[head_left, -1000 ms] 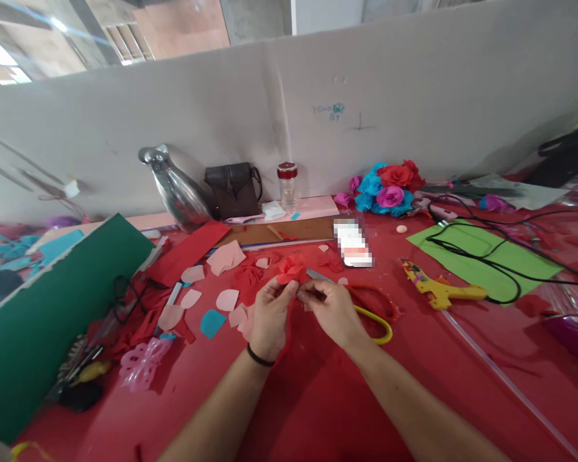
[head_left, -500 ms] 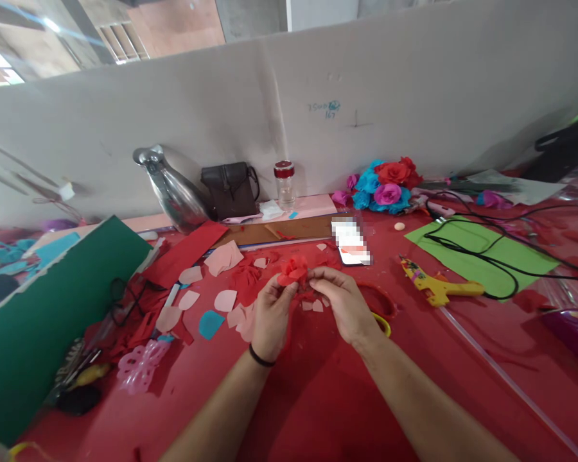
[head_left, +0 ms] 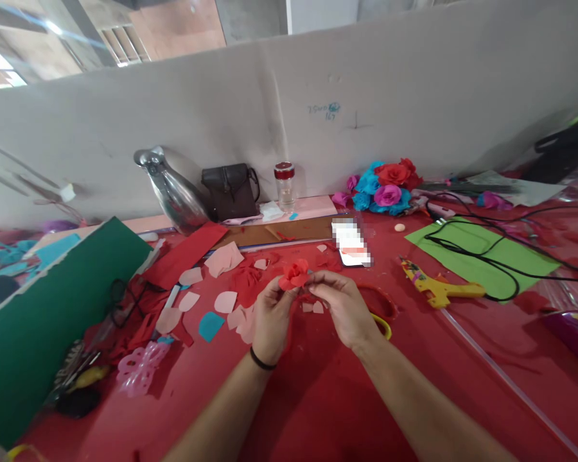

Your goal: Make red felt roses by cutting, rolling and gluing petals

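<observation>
A small red paper flower (head_left: 295,273) is held up over the red table, its petals spread. My left hand (head_left: 273,314) pinches it from below at the base, thumb against fingers. My right hand (head_left: 340,301) is closed at the flower's right side, with thumb and fingertips pinching the edge of a petal. Pink paper petals (head_left: 225,301) and a blue paper petal (head_left: 211,326) lie left of my hands. Crumpled red paper (head_left: 246,282) is just behind my left hand. The yellow handle of scissors (head_left: 382,326) shows partly behind my right wrist.
A yellow glue gun (head_left: 438,289) with a long clear glue stick lies at right, beside green paper (head_left: 467,247) and black cables. A phone (head_left: 350,240), a glass bottle (head_left: 285,189), a steel jug (head_left: 176,192) and a paper bouquet (head_left: 388,186) stand or lie toward the wall. A green box (head_left: 72,321) borders the left.
The red flower has turned slightly in my fingers and sits a little lower, its petals showing more openly. Both hands have barely shifted.
</observation>
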Demonstrator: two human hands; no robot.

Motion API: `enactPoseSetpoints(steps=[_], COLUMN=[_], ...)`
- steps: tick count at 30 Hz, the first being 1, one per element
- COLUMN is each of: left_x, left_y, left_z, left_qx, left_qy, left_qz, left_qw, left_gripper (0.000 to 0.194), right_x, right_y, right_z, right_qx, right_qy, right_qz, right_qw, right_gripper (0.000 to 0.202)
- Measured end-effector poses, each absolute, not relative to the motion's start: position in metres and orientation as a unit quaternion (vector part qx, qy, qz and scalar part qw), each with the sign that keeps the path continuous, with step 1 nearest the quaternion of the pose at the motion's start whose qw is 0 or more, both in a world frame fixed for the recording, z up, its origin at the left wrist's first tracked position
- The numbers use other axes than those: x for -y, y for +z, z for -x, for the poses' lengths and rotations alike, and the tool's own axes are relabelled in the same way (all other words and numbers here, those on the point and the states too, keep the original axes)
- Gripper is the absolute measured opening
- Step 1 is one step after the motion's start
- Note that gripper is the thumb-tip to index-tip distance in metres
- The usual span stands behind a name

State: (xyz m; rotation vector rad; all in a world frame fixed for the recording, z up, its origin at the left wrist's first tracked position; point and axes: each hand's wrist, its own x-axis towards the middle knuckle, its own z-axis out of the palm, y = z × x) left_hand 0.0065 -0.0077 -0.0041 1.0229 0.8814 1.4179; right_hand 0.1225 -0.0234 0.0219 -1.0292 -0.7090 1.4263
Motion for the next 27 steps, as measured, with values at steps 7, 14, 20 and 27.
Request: enactPoseSetpoints(steps=[7, 14, 20, 27], left_x=[0.0087, 0.0092, 0.0078, 0.0092], left_y=[0.0000, -0.0007, -0.0013, 0.0028], left_z=[-0.0082, -0.0065, -0.0068, -0.0079], left_qx=[-0.374, -0.380, -0.370, -0.369], left_qy=[0.610, 0.605, 0.617, 0.617], left_qz=[-0.425, -0.410, -0.373, -0.379], left_qw=[0.553, 0.567, 0.586, 0.583], left_gripper=[0.012, 0.010, 0.012, 0.012], right_x=[0.0247, 0.0246, 0.0243, 0.0264], right_y=[0.0224, 0.0220, 0.0225, 0.0249], right_z=[-0.1212, -0.1212, -0.1216, -0.1203], right_qx=[0.303, 0.297, 0.321, 0.330], right_qy=[0.612, 0.611, 0.594, 0.582], right_qz=[0.435, 0.444, 0.447, 0.448], right_qw=[0.587, 0.585, 0.587, 0.593], right_gripper=[0.012, 0.011, 0.010, 0.010])
